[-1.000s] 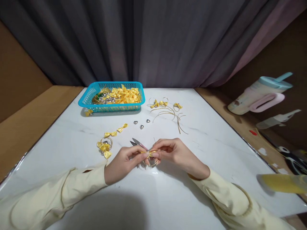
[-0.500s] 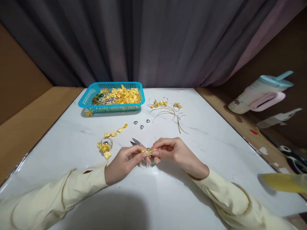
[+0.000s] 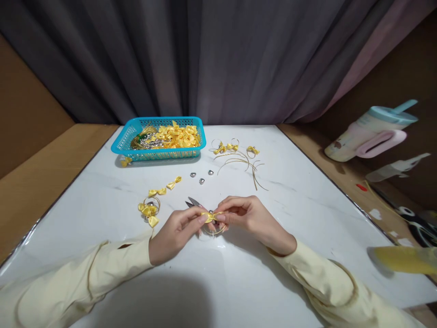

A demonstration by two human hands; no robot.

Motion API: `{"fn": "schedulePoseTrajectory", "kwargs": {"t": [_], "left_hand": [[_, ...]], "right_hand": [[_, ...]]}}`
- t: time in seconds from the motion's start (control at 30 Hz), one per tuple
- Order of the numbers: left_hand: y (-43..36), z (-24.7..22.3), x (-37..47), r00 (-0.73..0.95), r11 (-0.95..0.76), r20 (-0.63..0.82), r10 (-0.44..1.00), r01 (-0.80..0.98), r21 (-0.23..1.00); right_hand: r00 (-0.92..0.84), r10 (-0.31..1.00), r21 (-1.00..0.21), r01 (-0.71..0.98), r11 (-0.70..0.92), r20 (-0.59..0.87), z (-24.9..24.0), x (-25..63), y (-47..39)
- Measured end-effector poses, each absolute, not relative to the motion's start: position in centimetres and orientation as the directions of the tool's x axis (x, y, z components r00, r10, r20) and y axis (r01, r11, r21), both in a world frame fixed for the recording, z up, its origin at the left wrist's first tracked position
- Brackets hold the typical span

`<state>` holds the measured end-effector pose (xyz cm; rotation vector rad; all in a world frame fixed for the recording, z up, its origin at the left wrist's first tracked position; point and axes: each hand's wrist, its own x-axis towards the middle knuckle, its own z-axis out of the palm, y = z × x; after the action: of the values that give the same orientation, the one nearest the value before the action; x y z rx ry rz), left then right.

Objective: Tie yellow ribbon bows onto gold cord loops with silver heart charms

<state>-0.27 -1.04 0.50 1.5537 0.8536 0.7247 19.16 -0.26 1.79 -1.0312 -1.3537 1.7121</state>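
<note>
Between my two hands is a yellow ribbon bow [image 3: 210,217], with a loop of gold cord [image 3: 215,233] hanging under it and a small silver bead [image 3: 210,212] at its top edge. My left hand [image 3: 179,232] pinches the bow's left side between thumb and fingers. On its right side, my right hand [image 3: 244,216] does the same. Just behind my fingers lie scissors [image 3: 194,201], blades pointing away and left, their handles hidden by my hands. Left of my left hand rests a small pile of bows with cord loops [image 3: 148,210].
A blue basket [image 3: 116,148] at the back left holds bows, cord and silver beads. Three silver beads [image 3: 201,181] lie mid-table, near loose bows [image 3: 157,192]. Cord pieces [image 3: 235,160] and looped bows [image 3: 252,150] lie back right. A tumbler [image 3: 370,132] stands at the right.
Both hands stay in nearly the same place. The bow has shifted only slightly between my fingertips.
</note>
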Motion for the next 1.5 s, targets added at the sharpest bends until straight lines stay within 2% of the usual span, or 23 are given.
{"fn": "schedulePoseTrajectory", "kwargs": {"t": [0.4, 0.7, 0.9, 1.1, 1.2, 1.4, 1.5], "left_hand": [[-1.1, 0.3, -0.2, 0.527, -0.253, 0.117, 0.842, 0.194, 0.948], [-1.2, -0.1, -0.2, 0.495, -0.412, 0.222, 0.840, 0.314, 0.856], [-1.2, -0.4, -0.3, 0.467, -0.394, 0.206, 0.860, 0.353, 0.849], [-0.7, -0.6, -0.2, 0.372, -0.290, 0.135, 0.919, 0.401, 0.869], [-0.6, -0.6, -0.2, 0.351, -0.275, 0.124, 0.928, 0.421, 0.865], [-0.7, -0.6, -0.1, 0.339, -0.332, 0.172, 0.925, 0.500, 0.800], [-0.7, -0.6, 0.0, 0.327, -0.351, 0.199, 0.924, 0.516, 0.781]], "right_hand": [[-0.443, 0.884, -0.978, -0.062, -0.198, -0.151, 1.8, 19.3, -0.2], [-0.448, 0.877, -0.972, -0.067, -0.224, -0.172, 2.0, 19.0, -0.4], [-0.449, 0.882, -0.983, -0.037, -0.177, -0.142, 2.2, 19.0, -0.4], [-0.279, 0.959, -0.997, 0.070, -0.031, -0.049, 3.0, 19.8, -0.2], [-0.270, 0.962, -0.999, 0.019, -0.041, -0.045, 3.1, 19.8, -0.3], [-0.408, 0.909, -0.987, -0.093, -0.135, -0.085, 2.4, 19.0, -0.6], [-0.409, 0.908, -0.978, -0.132, -0.159, -0.093, 2.1, 18.8, -0.7]]}}
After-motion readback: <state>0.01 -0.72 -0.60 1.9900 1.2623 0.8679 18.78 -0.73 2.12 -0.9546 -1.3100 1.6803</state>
